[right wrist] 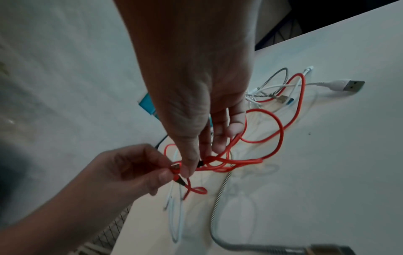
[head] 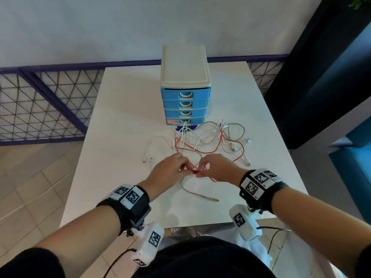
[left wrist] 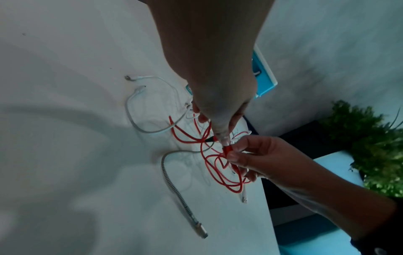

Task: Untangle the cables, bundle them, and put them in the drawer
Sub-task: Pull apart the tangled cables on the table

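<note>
A red cable [head: 220, 141] loops through a tangle of white cables [head: 192, 135] and a braided grey cable [head: 185, 187] on the white table [head: 124, 109]. My left hand [head: 183, 169] and right hand [head: 200, 171] meet just above the table, both pinching the red cable near its plug [head: 194, 172]. In the left wrist view the right hand [left wrist: 233, 152] holds the red plug [left wrist: 226, 149] beside my left fingertips [left wrist: 222, 139]. In the right wrist view the left hand [right wrist: 166, 172] pinches a red plug [right wrist: 174, 168]. The blue drawer unit [head: 184, 105] behind the tangle has all drawers closed.
The braided cable's metal plug [head: 214, 199] lies near the table's front edge. A white USB plug [right wrist: 348, 85] and other loose ends [head: 248, 162] lie to the right. A white cable end [head: 148, 155] lies left. Dark wall and plant [left wrist: 370, 146] stand right.
</note>
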`<state>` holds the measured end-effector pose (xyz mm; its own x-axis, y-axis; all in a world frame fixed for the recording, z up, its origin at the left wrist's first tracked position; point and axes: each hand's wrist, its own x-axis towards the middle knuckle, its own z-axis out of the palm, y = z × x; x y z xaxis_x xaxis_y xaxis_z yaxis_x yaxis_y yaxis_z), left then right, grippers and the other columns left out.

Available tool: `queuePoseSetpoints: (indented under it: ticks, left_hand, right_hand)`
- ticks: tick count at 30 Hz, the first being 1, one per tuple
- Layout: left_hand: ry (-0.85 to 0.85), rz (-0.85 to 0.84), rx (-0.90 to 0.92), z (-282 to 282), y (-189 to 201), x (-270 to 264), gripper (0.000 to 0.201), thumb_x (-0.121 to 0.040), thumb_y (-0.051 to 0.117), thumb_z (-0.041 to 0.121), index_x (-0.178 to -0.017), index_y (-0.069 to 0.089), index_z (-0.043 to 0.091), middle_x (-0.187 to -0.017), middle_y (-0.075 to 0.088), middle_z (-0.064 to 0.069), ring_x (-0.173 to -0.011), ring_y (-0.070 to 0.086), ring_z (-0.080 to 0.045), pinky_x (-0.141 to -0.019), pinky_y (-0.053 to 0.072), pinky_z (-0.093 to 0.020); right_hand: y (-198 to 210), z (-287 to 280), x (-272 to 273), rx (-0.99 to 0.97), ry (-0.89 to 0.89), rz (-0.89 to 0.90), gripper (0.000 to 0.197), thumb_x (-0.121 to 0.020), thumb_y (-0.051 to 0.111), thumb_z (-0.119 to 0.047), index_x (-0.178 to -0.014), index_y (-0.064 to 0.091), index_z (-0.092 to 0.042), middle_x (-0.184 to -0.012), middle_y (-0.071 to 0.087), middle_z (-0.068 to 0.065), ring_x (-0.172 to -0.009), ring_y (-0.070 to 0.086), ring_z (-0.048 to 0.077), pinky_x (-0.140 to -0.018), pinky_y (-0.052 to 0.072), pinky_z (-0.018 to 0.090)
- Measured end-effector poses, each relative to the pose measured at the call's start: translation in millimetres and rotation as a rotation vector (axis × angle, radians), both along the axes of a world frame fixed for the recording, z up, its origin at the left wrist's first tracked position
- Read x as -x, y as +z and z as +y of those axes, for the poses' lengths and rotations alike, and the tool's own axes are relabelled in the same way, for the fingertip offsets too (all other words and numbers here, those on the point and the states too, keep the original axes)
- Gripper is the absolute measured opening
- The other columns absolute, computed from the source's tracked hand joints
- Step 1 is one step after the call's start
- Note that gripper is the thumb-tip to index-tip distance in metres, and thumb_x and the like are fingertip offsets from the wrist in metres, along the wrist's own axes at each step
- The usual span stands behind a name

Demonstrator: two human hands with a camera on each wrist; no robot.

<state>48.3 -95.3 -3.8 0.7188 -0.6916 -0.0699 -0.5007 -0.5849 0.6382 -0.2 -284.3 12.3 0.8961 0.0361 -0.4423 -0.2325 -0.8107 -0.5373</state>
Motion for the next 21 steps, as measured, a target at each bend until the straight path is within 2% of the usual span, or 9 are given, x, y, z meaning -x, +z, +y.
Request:
queuePoseSetpoints:
  ticks: [2, 5, 7, 10, 12, 14, 16, 18, 21]
  left_hand:
    - [0.026, 0.004, 0.021, 4.3, 2.3, -3.1, 0.008, -0.083, 0.068, 0.033, -0.083, 0.066, 0.025, -0.077, 0.048, 0.012, -0.071, 0.051, -0.004, -0.065, 0.042, -0.025]
    - [0.029, -0.026, -0.049, 13.4, -2.8, -7.8, 0.009, -0.085, 0.065, 0.031, -0.082, 0.064, 0.023, -0.083, 0.051, 0.010, -0.074, 0.054, -0.008, -0.066, 0.043, -0.027]
    - [0.025, -0.037, -0.140, 20.7, -7.8, -10.9, 0.009, -0.087, 0.063, 0.029, -0.087, 0.066, 0.022, -0.090, 0.052, 0.009, -0.079, 0.055, -0.010, -0.066, 0.042, -0.027]
    - [0.042, -0.006, -0.197, 22.9, -9.9, -15.0, 0.014, -0.091, 0.058, 0.026, -0.099, 0.069, 0.021, -0.097, 0.049, 0.010, -0.086, 0.055, -0.009, -0.070, 0.039, -0.024]
    - [0.094, 0.017, -0.054, 14.2, -5.4, -16.5, 0.017, -0.092, 0.058, 0.025, -0.104, 0.068, 0.021, -0.098, 0.051, 0.009, -0.081, 0.054, -0.005, -0.072, 0.040, -0.018]
    - [0.164, 0.086, 0.146, 1.1, 4.0, -17.0, 0.021, -0.092, 0.059, 0.026, -0.111, 0.067, 0.021, -0.099, 0.056, 0.006, -0.079, 0.056, -0.004, -0.073, 0.041, -0.012]
    - [0.211, 0.199, 0.291, -11.0, 15.2, -17.1, 0.021, -0.092, 0.060, 0.025, -0.110, 0.067, 0.020, -0.100, 0.062, 0.005, -0.082, 0.060, -0.008, -0.075, 0.046, -0.013]
    - [0.223, 0.266, 0.388, -19.3, 24.9, -16.2, 0.017, -0.090, 0.062, 0.020, -0.106, 0.069, 0.019, -0.095, 0.067, 0.008, -0.078, 0.061, -0.001, -0.073, 0.047, -0.015]
    - [0.298, 0.298, 0.458, -24.6, 31.8, -17.0, 0.007, -0.085, 0.068, 0.016, -0.089, 0.071, 0.021, -0.082, 0.069, 0.008, -0.065, 0.057, 0.001, -0.065, 0.043, -0.014]
  right_hand:
    - [4.9, -2.2, -3.9, -0.054, -0.053, -0.023, 0.017, -0.075, 0.079, -0.033, -0.080, 0.069, -0.021, -0.081, 0.067, 0.002, -0.069, 0.057, 0.016, -0.070, 0.047, 0.030]
    - [16.5, -5.9, -9.6, -0.138, -0.148, -0.092, 0.014, -0.080, 0.076, -0.028, -0.077, 0.066, -0.019, -0.067, 0.057, -0.009, -0.059, 0.049, 0.005, -0.054, 0.038, 0.014]
    - [22.4, -8.0, -14.2, -0.201, -0.224, -0.128, 0.013, -0.082, 0.074, -0.028, -0.078, 0.067, -0.019, -0.068, 0.060, -0.006, -0.060, 0.053, 0.011, -0.057, 0.041, 0.021]
    - [26.3, -11.1, -18.6, -0.233, -0.273, -0.176, 0.013, -0.080, 0.075, -0.034, -0.075, 0.066, -0.026, -0.090, 0.064, -0.003, -0.069, 0.061, 0.013, -0.066, 0.045, 0.027]
    - [28.0, -11.4, -18.7, -0.255, -0.284, -0.193, 0.016, -0.081, 0.075, -0.031, -0.071, 0.063, -0.029, -0.083, 0.062, -0.010, -0.060, 0.057, 0.004, -0.058, 0.042, 0.018]
    - [29.8, -8.7, -17.9, -0.289, -0.282, -0.193, 0.018, -0.084, 0.073, -0.027, -0.070, 0.062, -0.027, -0.059, 0.059, -0.017, -0.047, 0.051, -0.002, -0.049, 0.036, 0.013]
    - [30.8, -3.8, -17.9, -0.294, -0.274, -0.194, 0.016, -0.085, 0.072, -0.027, -0.071, 0.063, -0.026, -0.047, 0.056, -0.024, -0.043, 0.049, -0.006, -0.048, 0.033, 0.009]
    - [32.8, 0.9, -17.8, -0.249, -0.259, -0.214, 0.013, -0.085, 0.071, -0.032, -0.078, 0.067, -0.022, -0.052, 0.057, -0.021, -0.049, 0.052, -0.005, -0.047, 0.034, 0.006]
    - [37.5, 7.4, -16.3, -0.186, -0.223, -0.238, 0.020, -0.086, 0.069, -0.033, -0.091, 0.070, -0.014, -0.086, 0.066, -0.005, -0.076, 0.063, 0.010, -0.050, 0.036, 0.005]
